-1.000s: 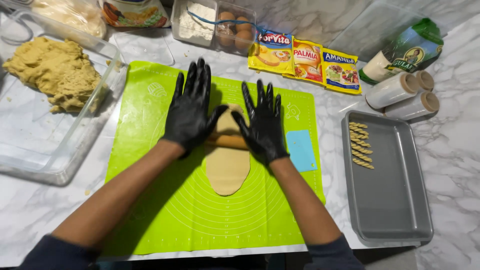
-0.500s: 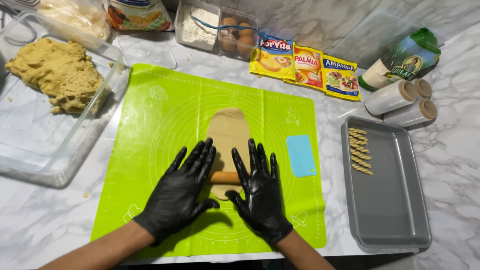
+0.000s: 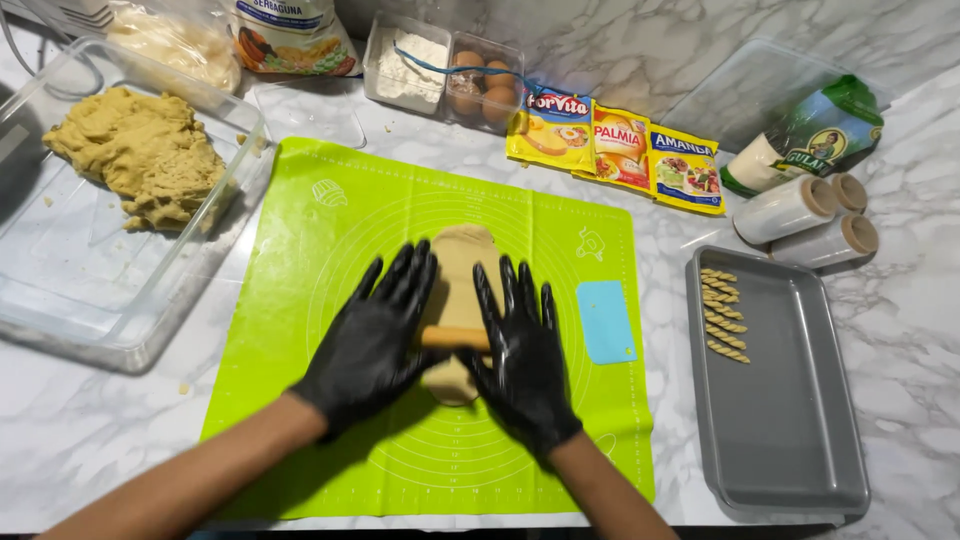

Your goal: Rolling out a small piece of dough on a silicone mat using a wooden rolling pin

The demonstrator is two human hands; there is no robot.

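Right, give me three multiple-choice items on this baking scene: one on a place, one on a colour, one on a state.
1. Where does the blue scraper lie?
A. on the green mat, right of the dough strip
B. in the grey tray
C. in the clear tub

2. What colour are the gloves on the left hand and right hand?
A. white
B. black
C. blue

3. How do the hands meet the rolling pin?
A. palms pressed flat on its ends
B. one hand lifts it
C. neither touches it

Answers: 1 A, the scraper rests on the mat; 2 B, both gloves are black; 3 A, fingers are spread, palms down.
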